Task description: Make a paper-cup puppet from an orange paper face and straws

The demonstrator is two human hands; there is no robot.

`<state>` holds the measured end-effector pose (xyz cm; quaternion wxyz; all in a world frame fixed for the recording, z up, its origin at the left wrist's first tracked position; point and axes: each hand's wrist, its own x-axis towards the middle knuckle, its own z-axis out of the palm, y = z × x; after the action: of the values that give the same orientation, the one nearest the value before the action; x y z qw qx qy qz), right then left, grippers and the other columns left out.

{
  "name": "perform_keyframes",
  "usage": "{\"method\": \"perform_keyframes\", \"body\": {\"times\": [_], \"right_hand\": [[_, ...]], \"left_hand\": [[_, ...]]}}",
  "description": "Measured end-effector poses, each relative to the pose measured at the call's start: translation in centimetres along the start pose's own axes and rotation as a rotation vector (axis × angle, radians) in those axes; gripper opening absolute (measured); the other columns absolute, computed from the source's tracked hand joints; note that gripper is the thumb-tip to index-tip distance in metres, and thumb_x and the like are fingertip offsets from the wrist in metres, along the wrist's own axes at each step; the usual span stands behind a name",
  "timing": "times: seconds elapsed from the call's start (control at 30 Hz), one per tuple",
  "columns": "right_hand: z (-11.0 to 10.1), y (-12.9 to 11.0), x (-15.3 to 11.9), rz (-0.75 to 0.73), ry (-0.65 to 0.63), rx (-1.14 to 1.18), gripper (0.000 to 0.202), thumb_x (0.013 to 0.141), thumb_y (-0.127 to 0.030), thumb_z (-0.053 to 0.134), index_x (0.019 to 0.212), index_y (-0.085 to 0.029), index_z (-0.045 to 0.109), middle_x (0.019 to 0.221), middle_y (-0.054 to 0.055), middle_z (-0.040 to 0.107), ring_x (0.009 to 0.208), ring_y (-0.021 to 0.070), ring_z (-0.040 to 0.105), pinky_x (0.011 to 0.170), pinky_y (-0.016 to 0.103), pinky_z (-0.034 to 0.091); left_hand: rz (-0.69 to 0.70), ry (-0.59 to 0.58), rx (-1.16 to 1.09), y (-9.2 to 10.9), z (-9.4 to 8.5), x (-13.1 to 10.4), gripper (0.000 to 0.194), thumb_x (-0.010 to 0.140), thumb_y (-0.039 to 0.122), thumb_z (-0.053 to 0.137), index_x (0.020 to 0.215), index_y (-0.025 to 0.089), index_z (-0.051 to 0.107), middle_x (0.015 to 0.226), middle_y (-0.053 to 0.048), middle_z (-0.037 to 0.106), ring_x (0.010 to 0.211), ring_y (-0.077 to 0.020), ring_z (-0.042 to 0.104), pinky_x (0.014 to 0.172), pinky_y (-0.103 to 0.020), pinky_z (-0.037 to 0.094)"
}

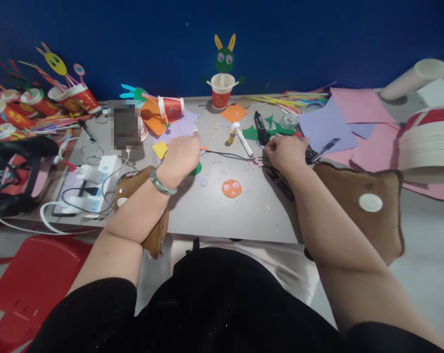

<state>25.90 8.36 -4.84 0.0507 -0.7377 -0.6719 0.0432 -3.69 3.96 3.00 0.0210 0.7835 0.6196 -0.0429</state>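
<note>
A black cord [230, 155] runs between left hand [180, 154] and right hand [288, 152]. Both are curled; whether they grip it, I cannot tell.

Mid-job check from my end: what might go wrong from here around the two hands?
1. The black cable runs between the left hand and the right hand; a tug might drag it over the nearby orange paper face.
2. The glue stick appears to stand on end just beyond the cable, so a bump could topple it.
</note>
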Motion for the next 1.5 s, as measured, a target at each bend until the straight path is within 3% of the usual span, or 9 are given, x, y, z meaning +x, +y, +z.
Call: {"method": "perform_keyframes", "body": {"times": [0.07, 0.17, 0.33, 0.47, 0.6, 0.87, 1.13, 1.33, 1.5], "right_hand": [[0.8, 0.5, 0.4, -0.013, 0.047, 0.003, 0.025, 0.093, -0.02, 0.057, 0.09, -0.015, 0.081, 0.095, 0.023, 0.078, 0.102, 0.0406, 0.067, 0.1, 0.058, 0.038], [1.3, 1.3, 0.5, -0.048, 0.116, 0.06, 0.022, 0.091, -0.021, 0.059, 0.081, -0.017, 0.078, 0.088, 0.022, 0.077, 0.096, 0.0407, 0.069, 0.099, 0.06, 0.042], [0.3, 0.5, -1.3, -0.195, 0.219, 0.283, 0.02, 0.093, -0.029, 0.063, 0.084, -0.026, 0.08, 0.088, 0.013, 0.08, 0.091, 0.035, 0.071, 0.101, 0.056, 0.047], [-0.7, -2.0, -3.9, -0.316, 0.214, 0.331, 0.025, 0.099, -0.036, 0.062, 0.092, -0.025, 0.083, 0.091, 0.01, 0.081, 0.097, 0.0329, 0.072, 0.106, 0.053, 0.047], [-0.8, -3.5, -5.5, -0.429, 0.215, 0.337, 0.027, 0.101, -0.038, 0.059, 0.093, -0.025, 0.082, 0.093, 0.01, 0.082, 0.099, 0.0338, 0.073, 0.105, 0.053, 0.046], [-0.8, -3.7, -6.4, -0.42, 0.198, 0.542, 0.026, 0.1, -0.042, 0.063, 0.085, -0.028, 0.079, 0.091, 0.009, 0.082, 0.094, 0.0329, 0.075, 0.101, 0.055, 0.054], [0.0, -3.1, -5.6, -0.118, -0.08, 1.137, 0.027, 0.085, -0.037, 0.079, 0.107, -0.025, 0.085, 0.089, 0.006, 0.081, 0.081, 0.0257, 0.077, 0.08, 0.044, 0.066], [0.4, -3.3, -5.4, -0.152, -0.183, 1.177, 0.033, 0.082, -0.035, 0.084, 0.112, -0.023, 0.082, 0.086, 0.005, 0.08, 0.079, 0.0247, 0.078, 0.077, 0.043, 0.068], [0.6, -3.8, -5.9, -0.197, -0.196, 1.091, 0.017, 0.084, -0.038, 0.083, 0.094, -0.025, 0.081, 0.083, 0.006, 0.081, 0.077, 0.0276, 0.078, 0.075, 0.045, 0.067]], "left_hand": [[0.035, 0.018, -0.042, 0.2, 0.5, 0.0, 0.043, 0.106, 0.014, 0.046, 0.141, 0.009, 0.07, 0.115, -0.021, 0.082, 0.109, -0.0331, 0.079, 0.091, -0.041, 0.055], [0.035, 0.007, -0.178, 0.7, 1.3, 0.6, 0.033, 0.102, 0.013, 0.052, 0.116, 0.013, 0.081, 0.113, -0.02, 0.082, 0.109, -0.0322, 0.078, 0.094, -0.041, 0.055], [0.179, -0.037, -0.768, 2.0, 2.5, 1.6, 0.015, 0.098, 0.02, 0.07, 0.106, 0.014, 0.082, 0.102, -0.009, 0.083, 0.09, -0.0187, 0.073, 0.087, -0.032, 0.054], [0.039, -0.217, -1.297, 3.8, 3.2, 2.0, 0.007, 0.097, 0.02, 0.079, 0.099, 0.013, 0.078, 0.08, 0.0, 0.074, 0.062, -0.0077, 0.061, 0.063, -0.024, 0.048], [-0.06, -0.223, -1.516, 5.1, 3.2, 2.0, 0.018, 0.098, 0.02, 0.082, 0.085, 0.014, 0.07, 0.069, 0.004, 0.065, 0.057, -0.0065, 0.058, 0.057, -0.024, 0.043], [-0.153, -0.2, -1.555, 5.6, 2.9, 2.1, 0.031, 0.102, 0.007, 0.073, 0.074, 0.016, 0.062, 0.057, 0.007, 0.056, 0.052, -0.0045, 0.051, 0.057, -0.023, 0.039], [-0.18, -0.247, -1.542, 5.3, 3.9, 2.7, 0.029, 0.1, 0.003, 0.069, 0.077, 0.018, 0.059, 0.058, 0.006, 0.059, 0.051, -0.0042, 0.053, 0.053, -0.022, 0.035], [-0.078, -0.317, -1.435, 4.8, 4.5, 2.9, 0.026, 0.097, 0.002, 0.068, 0.079, 0.019, 0.06, 0.053, 0.006, 0.059, 0.045, -0.0063, 0.052, 0.052, -0.022, 0.037], [0.012, -0.332, -1.251, 4.1, 5.2, 3.4, 0.021, 0.087, -0.002, 0.067, 0.081, 0.018, 0.064, 0.057, 0.003, 0.065, 0.05, -0.0107, 0.061, 0.06, -0.025, 0.047]]}}
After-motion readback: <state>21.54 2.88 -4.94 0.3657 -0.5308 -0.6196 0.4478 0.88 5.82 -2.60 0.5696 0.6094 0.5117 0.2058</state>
